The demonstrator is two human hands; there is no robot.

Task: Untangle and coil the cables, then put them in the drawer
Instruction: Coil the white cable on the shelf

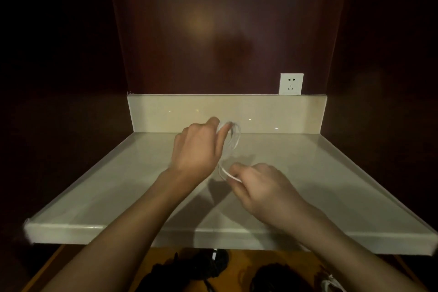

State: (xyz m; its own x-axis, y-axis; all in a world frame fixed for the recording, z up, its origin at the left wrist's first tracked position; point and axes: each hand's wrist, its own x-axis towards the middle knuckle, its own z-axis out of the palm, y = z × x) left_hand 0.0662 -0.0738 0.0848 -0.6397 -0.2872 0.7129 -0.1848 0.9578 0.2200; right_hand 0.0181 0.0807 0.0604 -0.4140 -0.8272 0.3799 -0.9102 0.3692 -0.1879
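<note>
A thin white cable (233,140) hangs in loops above the pale counter (94,185). My left hand (198,149) is raised near the backsplash and pinches the top of the loops. My right hand (263,185) sits lower and nearer to me, fingers closed on the cable's loose end. The cable is blurred with motion. Below the counter's front edge an open wooden drawer (239,265) shows dark coiled cables (189,270) and a white cable (330,283) at its right.
A white wall socket (291,83) sits above the cream backsplash (166,111) at the back right. Dark wooden panels close in the niche at the back and both sides. The counter has a raised front lip.
</note>
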